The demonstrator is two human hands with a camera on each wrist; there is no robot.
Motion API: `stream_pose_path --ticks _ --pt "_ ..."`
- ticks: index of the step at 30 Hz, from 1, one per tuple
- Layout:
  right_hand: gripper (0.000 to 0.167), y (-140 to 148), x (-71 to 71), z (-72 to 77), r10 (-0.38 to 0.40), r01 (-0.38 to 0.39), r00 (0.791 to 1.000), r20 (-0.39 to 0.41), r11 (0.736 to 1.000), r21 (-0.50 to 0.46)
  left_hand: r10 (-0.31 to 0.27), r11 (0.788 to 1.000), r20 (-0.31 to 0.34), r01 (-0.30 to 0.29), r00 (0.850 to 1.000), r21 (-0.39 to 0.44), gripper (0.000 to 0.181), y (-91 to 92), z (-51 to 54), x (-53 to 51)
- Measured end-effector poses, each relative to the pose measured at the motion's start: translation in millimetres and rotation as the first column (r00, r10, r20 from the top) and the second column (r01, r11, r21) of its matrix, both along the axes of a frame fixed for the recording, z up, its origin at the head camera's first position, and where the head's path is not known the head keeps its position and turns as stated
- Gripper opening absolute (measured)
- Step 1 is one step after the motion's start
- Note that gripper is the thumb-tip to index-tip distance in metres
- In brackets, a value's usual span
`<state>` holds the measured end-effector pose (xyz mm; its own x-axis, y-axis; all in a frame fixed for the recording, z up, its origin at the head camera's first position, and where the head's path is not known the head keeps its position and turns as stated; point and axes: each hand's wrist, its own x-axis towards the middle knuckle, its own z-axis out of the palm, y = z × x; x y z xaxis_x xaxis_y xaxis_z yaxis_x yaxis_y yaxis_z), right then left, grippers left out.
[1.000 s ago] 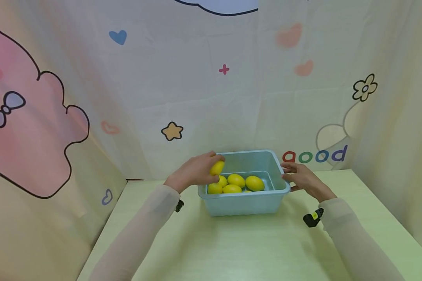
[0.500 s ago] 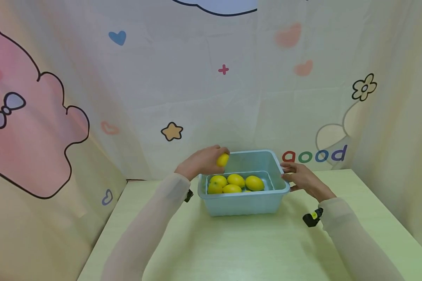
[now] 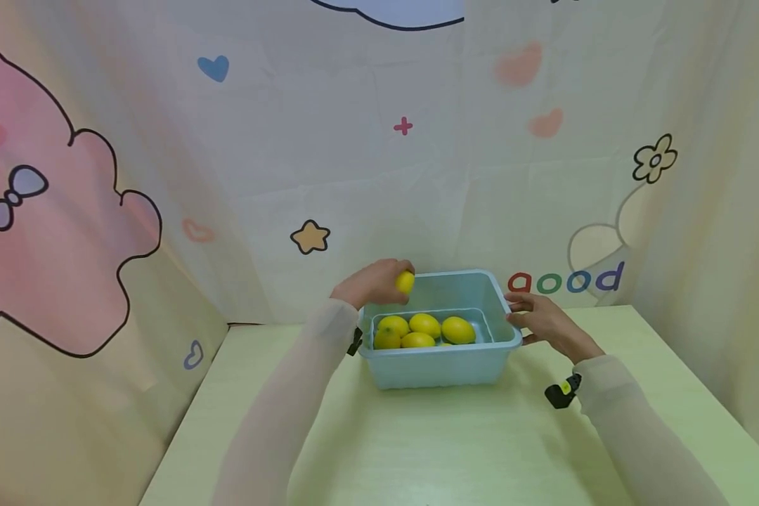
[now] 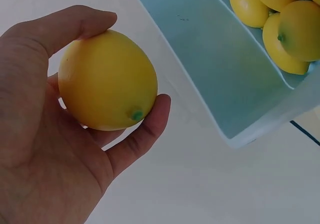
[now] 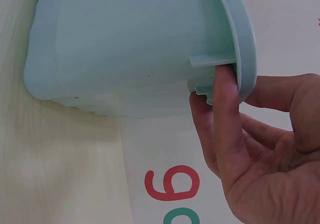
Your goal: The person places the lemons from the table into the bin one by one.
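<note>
A yellow lemon [image 3: 405,282] with a green tip sits in the grip of my left hand [image 3: 376,282], above the back left part of a light blue plastic bin [image 3: 436,369]. In the left wrist view thumb and fingers curl round that lemon [image 4: 107,79], apart from the bin wall [image 4: 210,64]. Several more lemons [image 3: 458,330] lie together inside the bin, mostly to its left and middle. At the bin's right end my right hand [image 3: 547,323] pinches the rim; in the right wrist view, fingers of this hand [image 5: 260,154] reach under the rim [image 5: 245,49].
The bin stands on a pale wooden table [image 3: 443,450], towards its back edge. Behind it hangs a printed cloth [image 3: 354,169] with hearts, a star and coloured letters. More cloth hangs at the left and right sides.
My left hand, holding the lemon, has risen and moved right and away from me over the bin's back left corner. My right hand and the bin have stayed in place.
</note>
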<state>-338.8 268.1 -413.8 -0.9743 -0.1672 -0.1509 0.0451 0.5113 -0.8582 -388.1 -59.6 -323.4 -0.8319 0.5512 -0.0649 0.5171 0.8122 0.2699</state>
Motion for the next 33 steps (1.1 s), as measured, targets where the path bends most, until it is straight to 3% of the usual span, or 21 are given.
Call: stream_pose_path --ticks 5,13,22,33 --pt "0.065 -0.1 2.9 -1.1 0.010 -0.010 1.000 -0.001 1.000 -0.004 0.039 0.999 0.048 -0.041 0.998 0.026 0.053 5.0 -7.8 -8.9" --pt "0.065 0.2 4.4 -2.9 0.005 -0.005 1.000 0.001 1.000 -0.004 0.108 0.990 0.123 -0.118 0.986 0.076 0.051 10.1 -18.0 -14.1" --pt "0.065 -0.7 2.6 -1.8 0.009 -0.009 1.000 -0.002 1.000 -0.013 0.216 0.975 0.162 -0.222 0.963 0.025 0.052 6.7 -27.2 -20.0" --pt "0.066 -1.2 1.8 1.0 0.021 -0.021 1.000 -0.014 1.000 -0.011 0.228 0.970 0.220 -0.241 0.948 0.030 0.054 17.1 -30.5 -23.4"
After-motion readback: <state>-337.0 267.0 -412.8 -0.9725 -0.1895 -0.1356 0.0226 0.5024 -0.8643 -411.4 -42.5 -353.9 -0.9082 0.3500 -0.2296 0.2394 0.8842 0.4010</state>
